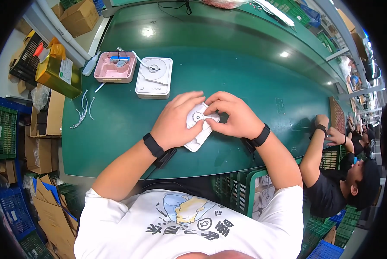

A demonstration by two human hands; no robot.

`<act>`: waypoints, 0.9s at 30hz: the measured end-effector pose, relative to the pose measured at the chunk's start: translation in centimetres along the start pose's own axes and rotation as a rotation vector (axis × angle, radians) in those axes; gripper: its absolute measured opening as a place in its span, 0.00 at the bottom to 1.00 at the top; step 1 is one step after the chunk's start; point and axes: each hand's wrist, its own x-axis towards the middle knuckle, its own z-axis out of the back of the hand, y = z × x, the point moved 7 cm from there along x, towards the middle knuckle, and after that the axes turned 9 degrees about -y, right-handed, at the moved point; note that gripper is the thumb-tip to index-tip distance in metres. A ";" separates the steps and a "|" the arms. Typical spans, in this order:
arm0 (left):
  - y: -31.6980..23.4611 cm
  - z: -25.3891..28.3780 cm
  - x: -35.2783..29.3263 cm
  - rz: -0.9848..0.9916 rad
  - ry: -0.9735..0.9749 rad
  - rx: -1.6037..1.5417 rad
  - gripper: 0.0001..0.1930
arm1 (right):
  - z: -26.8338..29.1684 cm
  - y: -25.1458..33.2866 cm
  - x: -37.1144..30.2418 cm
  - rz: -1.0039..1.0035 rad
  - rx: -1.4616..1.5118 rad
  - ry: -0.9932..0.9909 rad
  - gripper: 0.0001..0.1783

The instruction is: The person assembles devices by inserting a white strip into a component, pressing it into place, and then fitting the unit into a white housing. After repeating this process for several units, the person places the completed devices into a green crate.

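A white box-shaped device (pixel 194 143) with rounded corners and a round disc on top lies on the green table, partly covered by my hands. My left hand (pixel 178 118) grips it along its left side, thumb near the disc's centre. From the right, my right hand (pixel 234 115) reaches over the disc with thumb and fingertips pinched together. What those fingertips hold is too small and covered to make out. Farther left stands a similar white device (pixel 154 88), shaped like a small record player with a disc and an arm. Beside it sits an open pink casing (pixel 111 77) with wires and a blue part inside.
White cable pieces (pixel 84 113) and a small plastic bottle (pixel 91 64) lie at the table's left. A yellow-green metal can (pixel 57 75) stands at that edge. Under the front edge is a green crate (pixel 248 190) with white parts. A co-worker (pixel 342 183) works at the right.
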 end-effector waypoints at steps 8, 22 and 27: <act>-0.5 0.3 0.2 0.063 -0.025 -0.031 0.27 | -0.4 0.0 -0.4 -0.007 -0.002 -0.013 0.11; 0.0 -0.3 0.2 0.109 -0.041 -0.029 0.26 | -0.5 -0.7 -0.7 0.049 -0.072 -0.068 0.14; -1.0 0.5 0.4 0.029 -0.046 -0.011 0.29 | -0.1 -0.5 -0.5 -0.002 0.000 -0.045 0.11</act>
